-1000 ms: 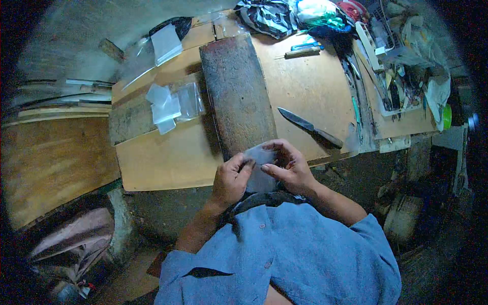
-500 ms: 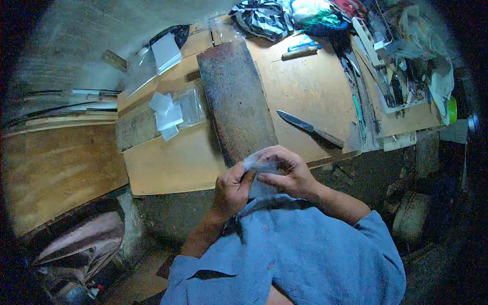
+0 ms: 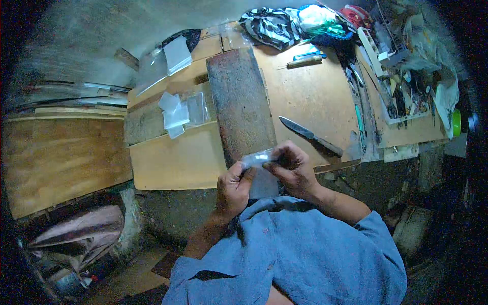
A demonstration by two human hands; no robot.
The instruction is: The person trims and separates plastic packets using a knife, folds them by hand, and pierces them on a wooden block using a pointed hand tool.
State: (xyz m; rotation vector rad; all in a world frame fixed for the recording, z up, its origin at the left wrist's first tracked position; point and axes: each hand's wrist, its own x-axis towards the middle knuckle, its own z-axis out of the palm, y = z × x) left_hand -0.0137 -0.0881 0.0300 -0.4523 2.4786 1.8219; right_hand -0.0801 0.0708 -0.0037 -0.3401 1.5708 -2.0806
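while both hands pinch the clear plastic piece [image 3: 264, 188], it lies at the centre of the clock, twelve being the far side of the table [image 3: 173, 162]. left hand [image 3: 234, 192], at eight: thumb and fingers narrowed on the plastic's left margin. right hand [image 3: 296, 172], at three: thumb laid on the upper right part, fingers curled behind, some tips hidden; grip also narrow, on the same plastic. upper edge catches glare and overlaps, in view, the near end of the rough board [image 3: 240, 96] towards twelve; contact with the board cannot be told. handling, judged: the film looks thin and slippery, so light, even pressure from the thumb pads and level edges should prevent creases; hard pulling may stretch it. loose plastic pieces [image 3: 175, 116] at ten; knife [image 3: 311, 136] at two, well within reach, so elbow sweeps there are best avoided.
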